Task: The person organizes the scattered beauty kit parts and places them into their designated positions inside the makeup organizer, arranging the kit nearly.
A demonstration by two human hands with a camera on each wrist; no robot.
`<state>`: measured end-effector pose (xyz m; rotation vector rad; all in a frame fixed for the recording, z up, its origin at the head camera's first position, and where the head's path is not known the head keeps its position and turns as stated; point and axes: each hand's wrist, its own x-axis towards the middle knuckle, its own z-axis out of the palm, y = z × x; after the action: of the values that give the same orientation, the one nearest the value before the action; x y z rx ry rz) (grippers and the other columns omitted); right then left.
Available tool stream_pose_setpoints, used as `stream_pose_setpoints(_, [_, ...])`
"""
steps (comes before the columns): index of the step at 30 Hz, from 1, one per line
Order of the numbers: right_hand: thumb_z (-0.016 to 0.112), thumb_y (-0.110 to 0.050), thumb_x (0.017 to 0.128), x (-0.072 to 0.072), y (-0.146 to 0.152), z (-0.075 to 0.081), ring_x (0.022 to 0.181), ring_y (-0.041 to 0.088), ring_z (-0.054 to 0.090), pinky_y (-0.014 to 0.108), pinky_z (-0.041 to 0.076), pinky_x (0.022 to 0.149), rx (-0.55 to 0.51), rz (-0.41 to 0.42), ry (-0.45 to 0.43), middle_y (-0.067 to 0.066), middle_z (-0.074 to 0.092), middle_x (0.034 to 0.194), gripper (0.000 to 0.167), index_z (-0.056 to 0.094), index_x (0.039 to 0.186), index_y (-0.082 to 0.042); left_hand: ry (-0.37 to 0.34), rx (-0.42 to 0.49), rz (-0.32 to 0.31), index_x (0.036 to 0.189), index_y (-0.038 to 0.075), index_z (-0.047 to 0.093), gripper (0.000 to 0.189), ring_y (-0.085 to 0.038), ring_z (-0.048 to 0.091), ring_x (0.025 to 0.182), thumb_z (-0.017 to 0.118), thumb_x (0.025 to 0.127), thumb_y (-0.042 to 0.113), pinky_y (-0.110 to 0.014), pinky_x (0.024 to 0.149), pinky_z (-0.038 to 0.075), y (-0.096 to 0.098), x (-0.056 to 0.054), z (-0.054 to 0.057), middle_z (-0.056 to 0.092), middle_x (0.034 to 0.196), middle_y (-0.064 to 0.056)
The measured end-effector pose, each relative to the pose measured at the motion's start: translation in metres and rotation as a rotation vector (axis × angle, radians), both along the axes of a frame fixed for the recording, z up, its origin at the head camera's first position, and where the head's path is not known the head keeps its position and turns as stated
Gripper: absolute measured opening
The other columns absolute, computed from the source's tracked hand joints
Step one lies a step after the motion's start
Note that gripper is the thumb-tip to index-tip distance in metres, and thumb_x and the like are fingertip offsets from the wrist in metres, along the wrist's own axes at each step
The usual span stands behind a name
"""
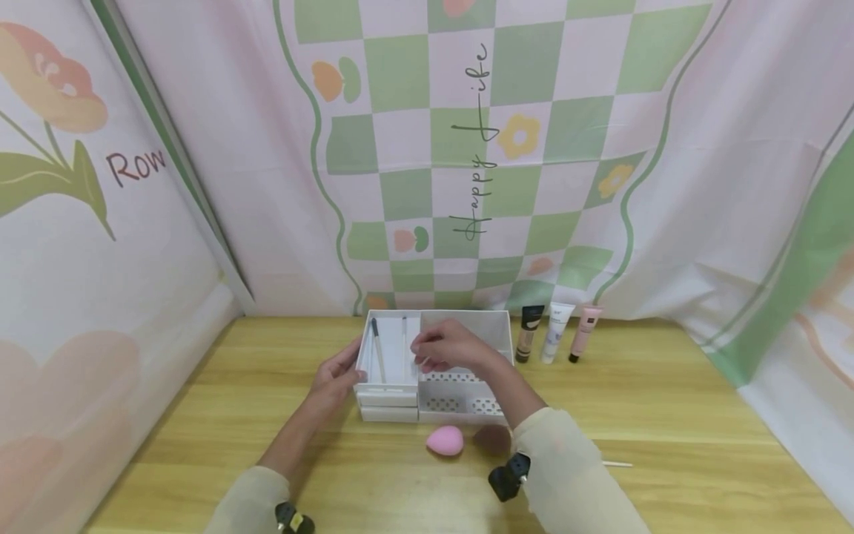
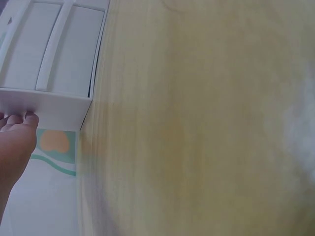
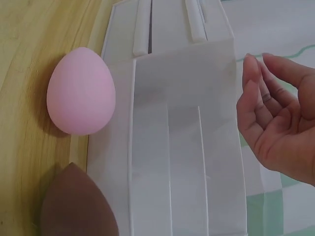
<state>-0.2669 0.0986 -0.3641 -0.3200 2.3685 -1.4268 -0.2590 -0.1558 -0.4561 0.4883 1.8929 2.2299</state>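
Note:
A white desk organizer (image 1: 465,417) stands on the table, with a tray top and two drawers on its left and an open section on its right. In the tray lie a slim brush (image 1: 378,350) with a dark end and a thin pale stick (image 1: 404,337). My left hand (image 1: 336,377) rests against the organizer's left side; its fingertips touch the side panel in the left wrist view. Above the divider hovers my right hand (image 1: 450,346), fingers loosely bent. Nothing shows between the right thumb and fingers in the right wrist view.
In front of the organizer lie a pink makeup sponge (image 1: 445,441) and a brown makeup sponge (image 1: 491,439). A black-capped tube (image 1: 529,334), a white tube (image 1: 557,332) and a pink tube (image 1: 584,334) stand to its right. A pale stick end (image 1: 617,464) shows beyond the right sleeve.

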Motion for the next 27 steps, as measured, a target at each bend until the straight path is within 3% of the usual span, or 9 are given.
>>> stream_pose_setpoints(5, [0.060, -0.018, 0.100, 0.002, 0.011, 0.000, 0.083, 0.016, 0.072, 0.043, 0.065, 0.090, -0.023, 0.030, 0.028, 0.017, 0.075, 0.105, 0.032, 0.067, 0.122, 0.003, 0.008, -0.007, -0.004, 0.159, -0.003, 0.019, 0.074, -0.035, 0.010, 0.160, 0.050, 0.091, -0.007, -0.013, 0.116, 0.034, -0.001, 0.001, 0.000, 0.011, 0.171, -0.017])
stream_pose_setpoints(20, [0.055, -0.018, 0.102, 0.011, 0.055, 0.005, 0.091, 0.012, 0.072, 0.034, 0.064, 0.089, -0.095, 0.010, 0.054, 0.018, 0.073, 0.112, 0.037, 0.060, 0.130, 0.004, 0.017, -0.044, -0.018, 0.159, -0.002, 0.019, 0.074, -0.036, 0.008, 0.160, 0.050, 0.092, -0.005, -0.025, 0.122, 0.027, -0.002, 0.000, 0.000, 0.010, 0.171, -0.017])
stream_pose_setpoints(27, [0.055, -0.020, 0.102, 0.014, 0.073, 0.004, 0.093, 0.014, 0.073, 0.042, 0.063, 0.095, -0.074, -0.027, 0.064, 0.015, 0.074, 0.113, 0.038, 0.059, 0.132, 0.003, 0.016, -0.038, -0.002, 0.159, -0.002, 0.021, 0.074, -0.035, 0.010, 0.160, 0.052, 0.091, -0.004, -0.021, 0.120, 0.030, -0.001, 0.000, -0.001, 0.012, 0.171, -0.016])
